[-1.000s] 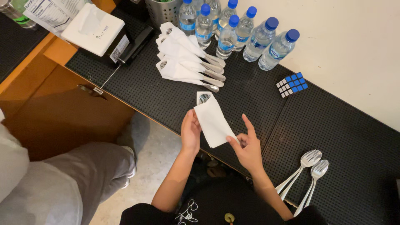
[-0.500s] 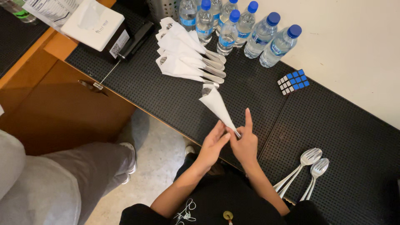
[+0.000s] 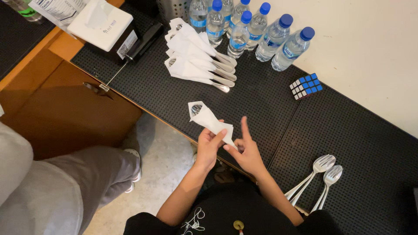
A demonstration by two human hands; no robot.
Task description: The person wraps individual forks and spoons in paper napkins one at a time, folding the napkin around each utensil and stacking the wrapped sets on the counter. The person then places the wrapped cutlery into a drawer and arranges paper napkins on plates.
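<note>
My left hand (image 3: 210, 144) and my right hand (image 3: 247, 150) both pinch the lower end of a white napkin roll (image 3: 210, 120) with cutlery inside; a metal utensil head shows at its upper open end. The roll lies slanted over the front edge of the black rubber mat (image 3: 261, 100). My right index finger sticks straight up. A pile of finished napkin-wrapped cutlery rolls (image 3: 193, 56) lies further back on the mat.
Several water bottles with blue caps (image 3: 252, 30) stand at the back by the white wall. A colour puzzle cube (image 3: 306, 85) lies to the right. A loose spoon and fork (image 3: 320, 176) rest at right. A white tissue box (image 3: 101, 24) sits at left. Another person's grey-clad legs (image 3: 65, 187) are at lower left.
The flat napkin has been folded and rolled tight around the cutlery. Both hands have come together at its lower end, and the roll now points up-left.
</note>
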